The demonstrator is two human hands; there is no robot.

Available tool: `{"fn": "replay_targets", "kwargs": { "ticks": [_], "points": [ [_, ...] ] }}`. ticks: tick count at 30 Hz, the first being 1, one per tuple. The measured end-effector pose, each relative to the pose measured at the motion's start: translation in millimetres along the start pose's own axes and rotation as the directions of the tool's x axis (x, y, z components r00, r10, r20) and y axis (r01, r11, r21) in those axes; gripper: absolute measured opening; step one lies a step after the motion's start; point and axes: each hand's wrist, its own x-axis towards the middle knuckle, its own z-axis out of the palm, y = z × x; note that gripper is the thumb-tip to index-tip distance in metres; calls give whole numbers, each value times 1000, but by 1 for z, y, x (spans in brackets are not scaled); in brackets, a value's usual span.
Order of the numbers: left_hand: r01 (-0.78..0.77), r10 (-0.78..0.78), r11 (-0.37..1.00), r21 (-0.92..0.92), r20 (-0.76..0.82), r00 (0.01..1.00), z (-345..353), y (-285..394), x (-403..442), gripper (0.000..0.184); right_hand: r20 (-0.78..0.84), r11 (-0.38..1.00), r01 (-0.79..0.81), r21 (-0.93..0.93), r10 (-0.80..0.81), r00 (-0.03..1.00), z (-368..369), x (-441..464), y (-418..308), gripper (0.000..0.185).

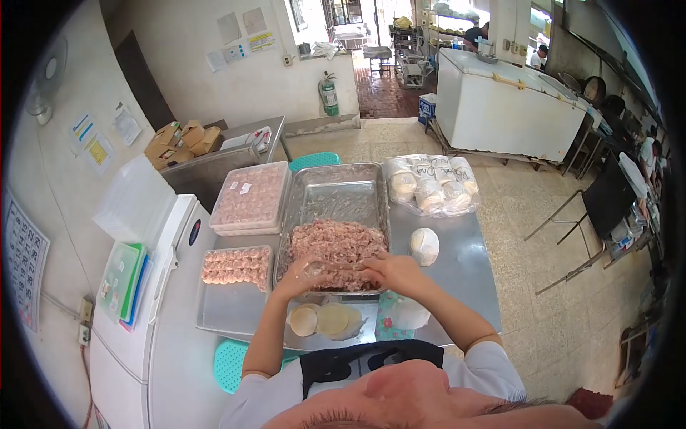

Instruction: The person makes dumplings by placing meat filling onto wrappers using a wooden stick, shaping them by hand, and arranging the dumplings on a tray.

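Observation:
In front of me a deep metal tray (336, 174) holds a large mound of pinkish ground meat mixture (336, 239). My right hand (395, 273), over its near right side, is closed on the end of a thin spoon-like tool (339, 267) that lies level above the meat. At the near left side of the mound, my left hand (298, 277) is curled close to the tool's rounded end; whatever its fingers hold is hidden. Below the tray lie round pale dough wrappers (304, 321). A clear container of filled dumplings (236, 266) sits left of the tray.
A larger lidded container (250, 196) stands at the back left of the metal table (464, 286). Bagged wrappers (431, 186) and a wrapped white stack (424, 247) lie right. A flowered cloth (394, 314) is near me. A white freezer (507, 104) stands beyond.

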Motion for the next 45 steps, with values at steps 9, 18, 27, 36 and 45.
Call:
{"fn": "replay_targets", "kwargs": {
  "ticks": [9,18,27,36,45],
  "points": [
    [-118,122,992,-42,110,986,-20,29,-10,32,42,991,82,107,-87,995,11,-4,-18,27],
    [-56,56,998,-23,-12,998,-66,15,-42,44,-75,998,-18,-59,13,997,22,12,-90,22],
    [164,-142,983,88,-209,968,-168,-114,-113,48,-157,876,-212,433,304,940,50,17,-117,28],
    [273,-193,913,302,-269,944,-144,-152,-131,61,-110,754,-405,518,528,842,77,6,-152,28],
    [35,60,905,424,-208,976,-121,-176,-111,68,-141,779,-452,435,554,820,79,-6,-155,31]
  ]
}}
